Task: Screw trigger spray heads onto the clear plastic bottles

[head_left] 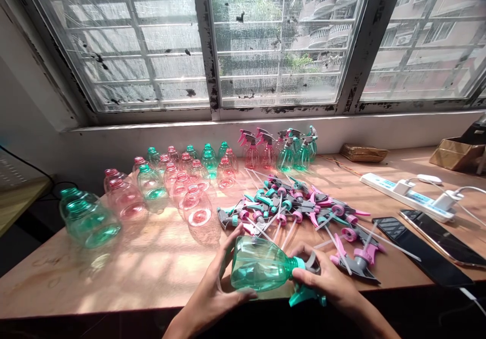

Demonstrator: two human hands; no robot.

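My left hand [224, 273] wraps around the body of a green see-through spray bottle [260, 264], which lies on its side above the table's front edge. At the bottle's neck, my right hand [321, 275] grips the teal and grey spray head [304, 294], with thumb and fingers around its collar. A thin dip tube shows inside the bottle. Just beyond my hands lies a heap of loose spray heads [281, 204] in pink, teal and grey, their white tubes sticking out in many directions.
Several open pink bottles [197, 207] and green bottles [93, 225] stand at the left and back. Bottles with spray heads [268, 151] stand by the wall. To the right lie two phones [421, 250], a power strip [406, 194] with chargers, and a brown packet [363, 152].
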